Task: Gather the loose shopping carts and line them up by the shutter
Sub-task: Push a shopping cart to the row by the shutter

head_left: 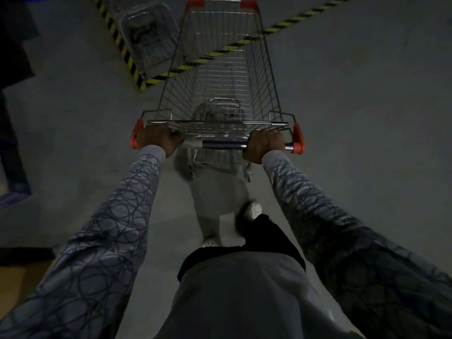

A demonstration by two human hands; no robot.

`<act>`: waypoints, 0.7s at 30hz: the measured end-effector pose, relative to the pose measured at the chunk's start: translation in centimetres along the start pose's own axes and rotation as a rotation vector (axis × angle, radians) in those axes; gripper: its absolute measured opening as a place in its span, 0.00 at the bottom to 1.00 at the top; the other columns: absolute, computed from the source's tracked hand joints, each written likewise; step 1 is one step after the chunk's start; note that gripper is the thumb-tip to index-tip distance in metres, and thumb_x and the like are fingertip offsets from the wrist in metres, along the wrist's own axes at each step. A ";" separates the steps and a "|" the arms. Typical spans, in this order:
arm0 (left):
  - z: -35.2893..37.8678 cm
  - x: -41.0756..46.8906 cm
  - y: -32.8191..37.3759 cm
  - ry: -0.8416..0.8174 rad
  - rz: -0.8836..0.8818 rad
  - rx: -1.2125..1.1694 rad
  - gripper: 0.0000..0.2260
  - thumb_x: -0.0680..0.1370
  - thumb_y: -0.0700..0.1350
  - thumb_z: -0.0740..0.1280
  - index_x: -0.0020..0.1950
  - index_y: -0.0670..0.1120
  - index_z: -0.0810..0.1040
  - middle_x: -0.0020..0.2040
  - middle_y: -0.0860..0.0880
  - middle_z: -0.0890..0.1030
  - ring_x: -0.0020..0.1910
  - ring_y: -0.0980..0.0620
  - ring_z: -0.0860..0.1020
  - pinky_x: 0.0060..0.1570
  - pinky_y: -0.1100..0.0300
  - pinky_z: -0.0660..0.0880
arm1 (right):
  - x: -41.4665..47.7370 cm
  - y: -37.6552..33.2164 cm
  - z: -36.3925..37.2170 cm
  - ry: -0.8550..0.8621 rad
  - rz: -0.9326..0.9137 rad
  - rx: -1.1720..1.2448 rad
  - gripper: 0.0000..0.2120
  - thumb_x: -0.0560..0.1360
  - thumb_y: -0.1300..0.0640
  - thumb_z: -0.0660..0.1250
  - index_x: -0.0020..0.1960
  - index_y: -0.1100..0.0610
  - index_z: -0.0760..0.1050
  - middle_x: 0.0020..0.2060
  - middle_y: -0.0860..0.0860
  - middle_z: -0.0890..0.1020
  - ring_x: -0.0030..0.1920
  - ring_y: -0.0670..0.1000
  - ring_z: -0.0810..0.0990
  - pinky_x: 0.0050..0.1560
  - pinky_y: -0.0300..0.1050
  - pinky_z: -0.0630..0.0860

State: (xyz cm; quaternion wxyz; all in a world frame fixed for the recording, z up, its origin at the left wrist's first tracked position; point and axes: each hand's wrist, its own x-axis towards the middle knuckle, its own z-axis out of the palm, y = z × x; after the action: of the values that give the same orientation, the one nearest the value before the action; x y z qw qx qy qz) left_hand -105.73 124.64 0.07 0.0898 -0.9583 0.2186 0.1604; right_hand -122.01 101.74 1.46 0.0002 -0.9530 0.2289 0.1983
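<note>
Head view, looking down along both arms. My left hand point(159, 140) curls round the left end of the chrome tubular handle bar point(223, 144) of a silver wire shopping cart point(263, 77), and my right hand point(265, 145) grips the right end of the same bar; both sets of fingers are wrapped over it, knuckles up. A red plastic corner cap point(298, 139) sits just outside my right hand, and a matching one point(135, 137) lies just outside my left. The cart's basket extends straight ahead of my hands, with two more red caps on its far rim. Beyond my left hand, further ahead, a second wire cart point(146, 33) stands blurred inside a corner marked by yellow-and-black striped floor tape point(300, 17); one arm of that tape passes under the basket I hold. Grey smooth concrete floor point(367, 94) surrounds everything. Below my hands, between my grey circle-patterned sleeves point(117, 228), one pale perforated shoe point(252, 210) shows under dark trousers.
</note>
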 end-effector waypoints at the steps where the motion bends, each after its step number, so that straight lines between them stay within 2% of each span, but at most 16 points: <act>1: -0.5 1.9 0.0 0.013 0.000 -0.001 0.25 0.81 0.63 0.51 0.65 0.54 0.80 0.66 0.51 0.79 0.68 0.50 0.74 0.77 0.50 0.44 | 1.5 0.0 -0.7 0.001 -0.007 0.012 0.23 0.75 0.42 0.66 0.62 0.56 0.77 0.59 0.56 0.82 0.59 0.60 0.81 0.56 0.51 0.75; 5: -3.0 9.5 1.8 0.070 -0.018 -0.049 0.23 0.80 0.62 0.53 0.61 0.54 0.82 0.64 0.49 0.81 0.66 0.48 0.76 0.77 0.52 0.45 | 8.8 1.6 -3.0 0.039 -0.011 0.046 0.24 0.73 0.39 0.67 0.61 0.55 0.77 0.57 0.55 0.82 0.57 0.59 0.82 0.54 0.50 0.75; 7: -4.2 13.5 3.6 0.167 -0.049 -0.114 0.21 0.80 0.60 0.55 0.54 0.52 0.85 0.58 0.47 0.83 0.61 0.46 0.78 0.77 0.53 0.47 | 12.9 3.6 -4.5 0.049 -0.011 0.052 0.26 0.73 0.37 0.68 0.62 0.55 0.77 0.57 0.55 0.82 0.58 0.59 0.81 0.54 0.50 0.75; 11: -7.0 19.4 9.6 0.313 -0.090 -0.207 0.33 0.72 0.63 0.46 0.41 0.44 0.85 0.42 0.40 0.84 0.48 0.40 0.82 0.70 0.51 0.61 | 21.4 9.3 -7.7 0.066 -0.009 0.065 0.25 0.72 0.40 0.68 0.62 0.54 0.77 0.59 0.55 0.82 0.59 0.58 0.81 0.56 0.50 0.74; 13: -9.0 21.7 13.1 0.376 -0.081 -0.279 0.31 0.73 0.62 0.49 0.36 0.41 0.83 0.37 0.38 0.83 0.41 0.37 0.82 0.64 0.48 0.68 | 25.7 12.5 -9.4 0.060 -0.008 0.027 0.23 0.73 0.41 0.67 0.61 0.54 0.77 0.59 0.55 0.83 0.59 0.58 0.82 0.57 0.50 0.75; 14: -10.0 23.0 14.6 0.349 -0.079 -0.294 0.30 0.75 0.61 0.51 0.37 0.42 0.83 0.38 0.38 0.83 0.42 0.37 0.82 0.63 0.49 0.69 | 27.7 14.1 -10.3 0.047 -0.010 0.013 0.23 0.73 0.42 0.66 0.61 0.54 0.77 0.59 0.55 0.83 0.59 0.58 0.82 0.57 0.50 0.75; 16: -11.8 25.8 18.0 0.248 -0.110 -0.272 0.25 0.79 0.59 0.54 0.44 0.44 0.85 0.45 0.40 0.85 0.49 0.40 0.82 0.64 0.51 0.67 | 31.8 17.1 -12.0 0.011 -0.004 -0.008 0.22 0.73 0.42 0.67 0.61 0.54 0.77 0.58 0.55 0.83 0.58 0.59 0.82 0.56 0.50 0.75; 19: -14.4 29.8 22.5 0.132 -0.147 -0.264 0.24 0.81 0.60 0.53 0.54 0.47 0.85 0.55 0.45 0.84 0.58 0.43 0.80 0.67 0.54 0.63 | 37.4 21.3 -14.0 -0.013 0.028 -0.024 0.23 0.72 0.41 0.69 0.61 0.54 0.77 0.58 0.55 0.82 0.58 0.60 0.82 0.57 0.52 0.73; 21: -15.6 32.9 25.1 0.093 -0.183 -0.251 0.24 0.82 0.61 0.52 0.56 0.50 0.84 0.58 0.48 0.83 0.61 0.46 0.79 0.72 0.51 0.56 | 41.2 23.8 -14.5 0.011 0.049 -0.054 0.23 0.73 0.40 0.68 0.61 0.54 0.76 0.57 0.55 0.82 0.58 0.59 0.81 0.62 0.53 0.70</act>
State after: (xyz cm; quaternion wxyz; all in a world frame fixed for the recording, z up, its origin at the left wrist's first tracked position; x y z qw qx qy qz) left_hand -84.68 85.71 0.67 -0.0265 -0.9843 0.1128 0.1332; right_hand -93.29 61.15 1.37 -0.0314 -0.9479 0.2466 0.1991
